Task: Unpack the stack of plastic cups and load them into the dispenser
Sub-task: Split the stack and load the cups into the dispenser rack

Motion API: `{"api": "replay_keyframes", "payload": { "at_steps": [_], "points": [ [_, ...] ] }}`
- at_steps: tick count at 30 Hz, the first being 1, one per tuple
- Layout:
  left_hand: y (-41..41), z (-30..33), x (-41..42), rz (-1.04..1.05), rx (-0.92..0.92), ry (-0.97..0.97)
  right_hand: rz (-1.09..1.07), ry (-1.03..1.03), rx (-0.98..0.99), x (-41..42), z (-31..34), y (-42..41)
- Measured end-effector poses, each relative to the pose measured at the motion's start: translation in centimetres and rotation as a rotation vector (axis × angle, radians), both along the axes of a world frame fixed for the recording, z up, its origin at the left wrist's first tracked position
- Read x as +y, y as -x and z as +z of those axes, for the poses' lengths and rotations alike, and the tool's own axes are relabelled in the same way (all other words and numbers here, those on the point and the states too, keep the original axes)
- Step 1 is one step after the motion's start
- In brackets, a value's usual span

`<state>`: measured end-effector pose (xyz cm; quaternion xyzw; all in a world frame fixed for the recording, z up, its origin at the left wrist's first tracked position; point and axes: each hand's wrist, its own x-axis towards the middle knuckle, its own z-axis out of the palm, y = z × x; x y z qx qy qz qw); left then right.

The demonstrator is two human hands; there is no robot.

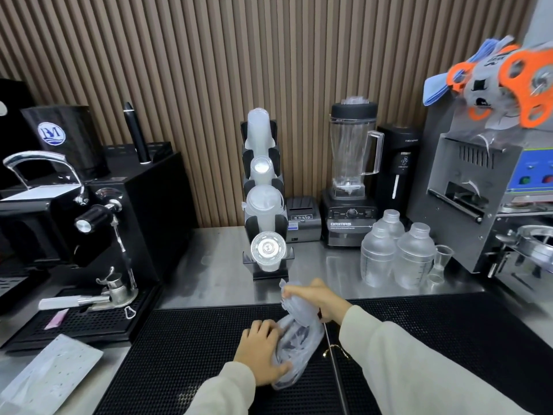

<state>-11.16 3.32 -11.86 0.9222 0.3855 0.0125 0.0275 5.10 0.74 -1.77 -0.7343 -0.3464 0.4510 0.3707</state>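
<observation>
Clearance around the dispenser, head view.
We note bare steel counter [314, 268] open between the black tiered cup dispenser [263, 205] and the frosted plastic shaker bottles [395, 256]; a black espresso machine [98, 223] crowds the left, a grey receipt printer [303, 220] sits just behind.

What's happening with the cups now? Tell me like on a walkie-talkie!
Left hand gripping plastic bag. Right hand gripping cup stack, partly bagged. Dispenser straight ahead, path clear.

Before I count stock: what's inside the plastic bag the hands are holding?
Inside the plastic bag is a stack of clear cups, its top gripped by the right hand. The left hand holds the crumpled lower part. The cup count is hidden by the wrinkled film.
</observation>
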Motion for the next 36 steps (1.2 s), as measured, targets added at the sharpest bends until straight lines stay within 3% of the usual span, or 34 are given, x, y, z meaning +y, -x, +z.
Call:
{"api": "replay_keyframes", "payload": {
  "at_steps": [3, 7, 16, 20, 27, 33, 36],
  "points": [
    [-0.1, 0.0, 0.3, 0.041, 0.117, 0.108, 0.016, 0.003, -0.046, 0.0, 1.1, -0.8],
    [-0.5, 0.5, 0.8, 0.056, 0.113, 0.123, 0.048, 0.03, -0.131, 0.9, 3.0, -1.1],
    [-1.7, 5.4, 3.0, -0.112, -0.398, -0.046, 0.135, -0.133, -0.159, 3.1, 8.1, -0.9],
    [-2.3, 8.9, 5.9, -0.123, -0.597, -0.302, 0.125, -0.288, -0.489, 5.7, 11.7, -1.4],
    [-3.1, 14.7, 10.6, 0.098, -0.793, -0.295, 0.12, -0.474, -0.995, 12.8, 14.6, -0.8],
    [-4.3, 16.6, 14.2, 0.162, -0.929, -0.233, 0.184, -0.533, -1.179, 17.2, 13.6, -0.3],
    [-5.0, 16.8, 15.6, 0.179, -0.957, -0.197, 0.202, -0.54, -1.125, 18.9, 12.3, -0.4]
  ]
}}
